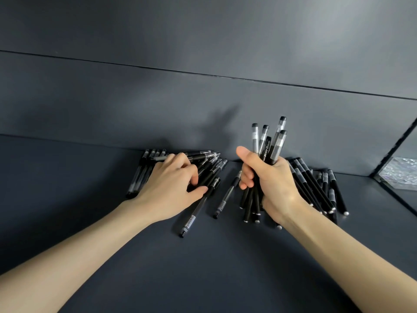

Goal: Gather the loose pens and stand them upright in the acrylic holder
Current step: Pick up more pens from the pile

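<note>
Dim, soft light, perhaps from the right; wide-angle edges bow.

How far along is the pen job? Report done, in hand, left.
Done: no pen visibly stands in a holder. In hand: the right hand grips a bundle of pens; the left hand grips pens in the left pile. Left: that pile, a single pen, the right pile.

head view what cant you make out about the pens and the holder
- Clear glinting thing, head view: cut off by the right edge; holder or not, unclear.
- Left pile: partly under the left hand; count unclear.
- Bundle: middles hidden in the right hand.
</note>
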